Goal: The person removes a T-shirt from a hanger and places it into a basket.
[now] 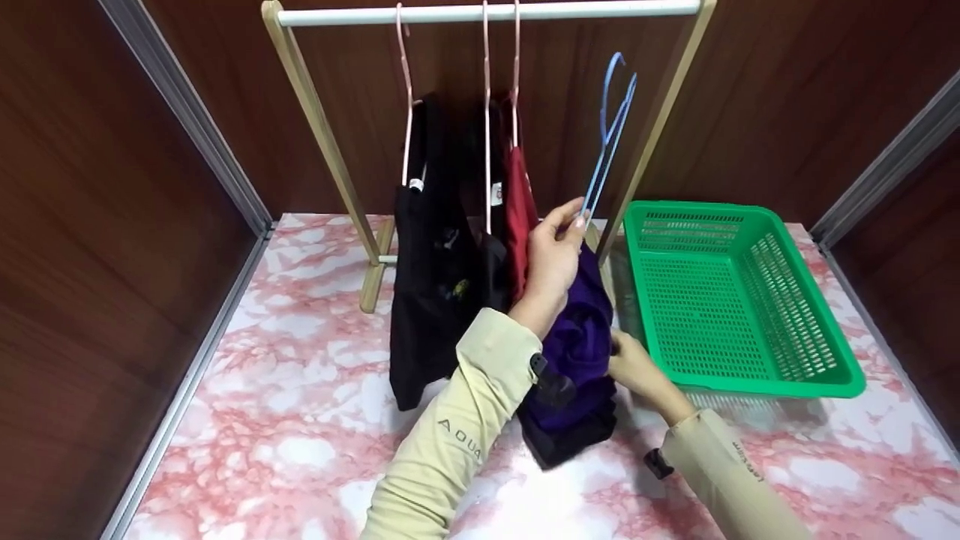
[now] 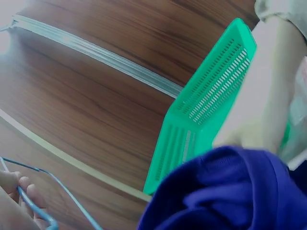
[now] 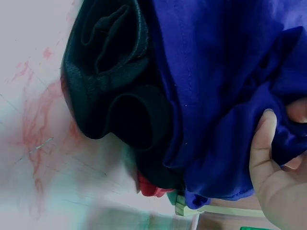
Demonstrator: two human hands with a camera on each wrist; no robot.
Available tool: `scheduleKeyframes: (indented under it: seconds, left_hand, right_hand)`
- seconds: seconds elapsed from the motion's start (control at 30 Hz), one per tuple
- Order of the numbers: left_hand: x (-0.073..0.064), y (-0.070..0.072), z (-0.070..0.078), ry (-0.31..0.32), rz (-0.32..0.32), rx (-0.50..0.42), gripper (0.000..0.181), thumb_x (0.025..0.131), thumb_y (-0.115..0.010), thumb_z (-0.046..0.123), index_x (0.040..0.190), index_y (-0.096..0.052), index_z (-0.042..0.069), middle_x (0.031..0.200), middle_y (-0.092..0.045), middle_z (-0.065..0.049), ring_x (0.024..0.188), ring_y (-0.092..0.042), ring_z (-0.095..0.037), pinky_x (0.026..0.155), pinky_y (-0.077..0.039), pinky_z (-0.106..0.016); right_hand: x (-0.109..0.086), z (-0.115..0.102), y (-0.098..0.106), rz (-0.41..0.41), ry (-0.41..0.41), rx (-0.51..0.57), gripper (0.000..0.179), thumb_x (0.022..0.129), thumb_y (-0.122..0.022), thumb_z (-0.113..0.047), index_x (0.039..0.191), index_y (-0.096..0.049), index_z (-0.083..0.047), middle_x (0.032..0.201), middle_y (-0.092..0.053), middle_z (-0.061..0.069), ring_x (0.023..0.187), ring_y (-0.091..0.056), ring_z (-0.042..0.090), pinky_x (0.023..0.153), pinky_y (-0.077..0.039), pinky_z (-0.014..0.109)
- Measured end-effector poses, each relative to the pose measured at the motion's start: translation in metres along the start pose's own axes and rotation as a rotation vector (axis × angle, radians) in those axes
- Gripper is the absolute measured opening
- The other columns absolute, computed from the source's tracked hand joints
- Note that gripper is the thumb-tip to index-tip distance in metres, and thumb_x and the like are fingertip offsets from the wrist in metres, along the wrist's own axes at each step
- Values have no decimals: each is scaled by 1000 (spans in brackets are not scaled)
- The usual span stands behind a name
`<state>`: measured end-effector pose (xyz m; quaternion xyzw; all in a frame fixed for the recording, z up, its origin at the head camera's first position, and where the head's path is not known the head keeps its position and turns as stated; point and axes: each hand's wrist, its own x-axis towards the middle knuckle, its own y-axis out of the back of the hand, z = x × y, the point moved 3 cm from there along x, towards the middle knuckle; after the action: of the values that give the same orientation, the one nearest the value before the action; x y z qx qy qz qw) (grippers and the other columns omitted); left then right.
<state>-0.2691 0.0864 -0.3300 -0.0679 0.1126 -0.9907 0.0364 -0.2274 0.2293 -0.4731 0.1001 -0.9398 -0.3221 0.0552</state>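
Observation:
In the head view, my left hand (image 1: 553, 255) grips a blue wire hanger (image 1: 603, 112), fingers curled round its wire, in front of the rack's right post. A purple garment (image 1: 581, 315) hangs below that hand, bunched near its middle. My right hand (image 1: 637, 366) pinches the garment's right side, and the right wrist view shows the thumb (image 3: 264, 139) pressed on the folds of purple cloth (image 3: 206, 96). In the left wrist view, the fingers (image 2: 33, 194) wrap the hanger wire, next to the purple cloth (image 2: 216, 187).
A white-barred rack (image 1: 480, 12) with wooden legs carries black garments (image 1: 424, 300) and a red one (image 1: 519, 217) on pink hangers (image 1: 409, 112). To the right, a green perforated basket (image 1: 697, 315) stands on the pink-and-white marbled surface (image 1: 285, 420). Dark wood panels (image 1: 112, 225) enclose the sides.

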Motion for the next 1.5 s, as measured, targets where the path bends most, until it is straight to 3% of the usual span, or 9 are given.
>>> scheduleKeyframes:
  seconds: [0.1,0.2,0.3,0.53,0.8,0.93,1.07,1.3,1.5]
  left_hand:
    - [0,-2,3,3,29,-41,32,96,-50,1,126,-59,0,121,-65,-18,93,-63,-19,63,-42,-11]
    - [-2,-5,8,-27,43,-20,35,94,-47,-2,128,-58,1,121,-65,-17,74,-54,-7,51,-39,-14]
    - [-5,-9,16,-66,9,5,45,90,-42,-8,133,-52,-2,125,-60,-20,64,-45,-3,51,-39,-13]
    - [-7,-17,36,-100,-118,21,49,95,-39,-10,143,-40,-1,137,-48,-19,77,-50,-6,61,-54,-18]
    - [-7,-12,36,-103,-173,21,45,100,-37,-1,145,-39,7,146,-44,-11,69,-59,-18,46,-49,-19]
    - [-6,-7,37,-133,-154,10,45,100,-38,0,144,-40,7,146,-46,-9,68,-61,-24,45,-48,-19]
    - [-4,-3,40,-157,-123,36,44,101,-39,4,145,-41,10,145,-48,-6,62,-57,-9,46,-49,-21]
    - [2,2,41,-96,-74,33,45,101,-41,5,145,-40,12,132,-55,-14,57,-55,-6,45,-50,-20]
    - [4,1,38,-46,-76,23,44,101,-41,5,145,-40,11,133,-52,-18,55,-55,-7,45,-51,-22]
  right_hand:
    - [-1,-1,-1,11,22,-33,18,84,-60,-3,99,-63,4,90,-67,17,83,-56,19,75,-47,32]
    - [-1,-1,-1,21,8,-31,16,83,-60,-2,98,-63,4,88,-67,16,83,-56,19,75,-47,31]
    - [-2,-1,-1,19,-1,-26,14,83,-59,-1,95,-62,4,84,-64,13,78,-53,17,70,-45,28]
    - [0,-1,-3,17,-29,-11,14,83,-58,-2,95,-61,4,83,-64,14,72,-53,14,67,-44,27]
    - [1,-2,-14,27,-59,13,18,84,-58,-4,99,-61,5,87,-64,17,74,-55,15,65,-45,26]
    - [1,-4,-18,16,-56,19,17,85,-59,-5,98,-60,5,86,-64,17,74,-55,17,65,-45,28]
    - [1,-7,-21,20,-53,16,13,85,-60,-6,93,-60,4,84,-62,17,73,-54,18,65,-45,29]
    - [-2,-12,-18,4,-113,-35,17,84,-59,-6,95,-61,6,91,-62,20,79,-56,22,70,-47,30]
    - [1,-19,-4,-22,-202,128,34,87,-55,-4,116,-53,15,108,-62,29,84,-61,20,76,-54,32]
